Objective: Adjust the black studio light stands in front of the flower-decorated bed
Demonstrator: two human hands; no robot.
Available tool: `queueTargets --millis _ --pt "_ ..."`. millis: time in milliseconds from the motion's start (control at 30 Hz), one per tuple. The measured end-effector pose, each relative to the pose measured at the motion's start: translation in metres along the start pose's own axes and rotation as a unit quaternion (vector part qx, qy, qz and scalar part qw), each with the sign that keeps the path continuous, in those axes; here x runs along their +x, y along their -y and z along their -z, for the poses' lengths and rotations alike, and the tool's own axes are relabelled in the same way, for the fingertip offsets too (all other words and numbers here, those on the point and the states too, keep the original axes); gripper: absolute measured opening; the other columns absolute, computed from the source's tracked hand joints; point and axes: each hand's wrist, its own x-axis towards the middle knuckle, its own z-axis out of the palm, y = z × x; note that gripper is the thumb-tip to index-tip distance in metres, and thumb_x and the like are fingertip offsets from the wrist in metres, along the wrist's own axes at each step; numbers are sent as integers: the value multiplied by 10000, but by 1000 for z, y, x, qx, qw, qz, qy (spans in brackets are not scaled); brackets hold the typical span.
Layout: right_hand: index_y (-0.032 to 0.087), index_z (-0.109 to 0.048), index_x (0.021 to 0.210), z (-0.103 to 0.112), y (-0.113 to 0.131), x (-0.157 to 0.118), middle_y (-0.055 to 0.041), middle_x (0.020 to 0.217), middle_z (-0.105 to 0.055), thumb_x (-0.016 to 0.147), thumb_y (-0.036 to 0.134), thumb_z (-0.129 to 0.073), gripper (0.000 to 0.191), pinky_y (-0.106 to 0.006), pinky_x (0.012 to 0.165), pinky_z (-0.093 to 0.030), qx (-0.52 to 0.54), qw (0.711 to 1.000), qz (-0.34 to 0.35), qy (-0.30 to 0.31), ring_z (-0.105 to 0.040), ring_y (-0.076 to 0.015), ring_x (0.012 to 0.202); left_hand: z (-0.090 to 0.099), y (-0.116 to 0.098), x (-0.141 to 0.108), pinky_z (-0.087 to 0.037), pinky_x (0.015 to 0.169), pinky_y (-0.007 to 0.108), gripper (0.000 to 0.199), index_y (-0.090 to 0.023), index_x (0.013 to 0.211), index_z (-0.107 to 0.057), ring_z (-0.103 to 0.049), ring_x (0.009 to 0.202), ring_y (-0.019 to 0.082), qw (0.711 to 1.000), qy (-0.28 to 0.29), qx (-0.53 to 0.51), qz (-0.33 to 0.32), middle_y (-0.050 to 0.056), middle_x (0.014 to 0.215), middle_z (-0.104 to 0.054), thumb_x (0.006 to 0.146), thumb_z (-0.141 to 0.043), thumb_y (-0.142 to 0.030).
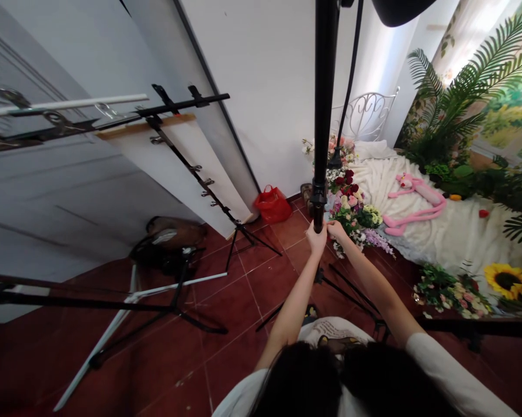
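A tall black light stand (324, 104) rises in front of me, with a black lamp head (400, 8) at the top right and a cable hanging beside the pole. My left hand (316, 238) is wrapped round the pole just below its collar. Close to its right, my right hand (335, 229) is closed at the side of the pole, its fingers pinched together; what they hold is too small to make out. The stand's black legs (351, 292) spread on the floor near my feet.
Backdrop stands with clamps and a white sheet (156, 168) stand left, above a dark bag (174, 231). A red bag (273, 204) sits by the wall. Flowers (351, 202), a pink plush toy (417, 200), a sunflower (506, 279) and palm leaves (473, 92) are right.
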Motion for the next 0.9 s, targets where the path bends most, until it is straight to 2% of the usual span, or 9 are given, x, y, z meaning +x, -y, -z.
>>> queueTargets --millis 100,233,400,500,567,633,700,800,900 --pt "170 -535 800 11 -4 -12 61 482 -490 875 320 -599 180 -184 360 -289 24 999 -26 -5 -378 -61 365 6 1 -2 -481 685 258 338 -164 836 -645 -614 699 160 999 18 29 -13 46 746 -658 799 -602 -497" --pt "189 -514 783 41 -23 -38 57 475 -530 868 284 -555 134 -164 353 -281 96 991 -83 -43 -389 -57 343 17 13 -17 -478 870 319 313 -178 921 -629 -614 898 190 995 16 80 -56 74 900 -656 828 -585 -474" --pt "182 -524 753 83 -73 -86 49 466 -541 816 239 -596 111 -150 379 -331 151 967 -163 -128 -431 -57 361 26 52 -69 -379 1055 403 472 -165 1269 -469 -511 1189 229 989 -51 129 -54 151 1248 -539 838 -578 -324" --pt "174 -534 754 109 -102 -118 40 485 -560 793 201 -615 94 -145 402 -359 191 946 -190 -181 -453 -53 379 18 80 -110 -403 1028 423 512 -134 1284 -438 -535 1139 238 987 -65 146 1 181 1233 -507 798 -578 -219" --pt "174 -539 758 126 -116 -140 39 488 -560 790 198 -616 87 -144 411 -364 226 927 -197 -224 -454 -51 385 3 93 -136 -431 991 420 473 -138 1244 -460 -570 1059 222 990 -13 138 29 166 1185 -521 785 -565 -187" --pt "175 -548 773 145 -124 -161 45 481 -549 798 214 -605 73 -148 410 -356 264 903 -202 -271 -441 -51 379 -19 98 -158 -448 967 408 377 -150 1168 -501 -593 997 201 989 78 115 44 138 1125 -553 794 -542 -183" --pt "176 -566 802 166 -129 -185 56 476 -532 803 241 -601 74 -154 405 -343 302 881 -190 -312 -423 -53 373 -47 93 -180 -460 950 386 267 -157 1081 -530 -607 963 184 979 181 76 54 117 1066 -587 817 -509 -189" --pt "174 -582 819 199 -133 -226 67 490 -509 804 297 -613 128 -161 403 -318 352 858 -138 -348 -397 -53 375 -96 69 -214 -467 936 347 179 -164 1009 -545 -618 963 167 945 320 17 61 102 1027 -623 849 -480 -214" --pt "178 -587 810 229 -134 -271 63 517 -501 826 364 -595 187 -170 424 -332 396 834 -85 -374 -398 -58 390 -140 33 -254 -471 922 321 177 -167 999 -549 -624 967 159 902 426 -36 59 99 1020 -642 872 -483 -271"
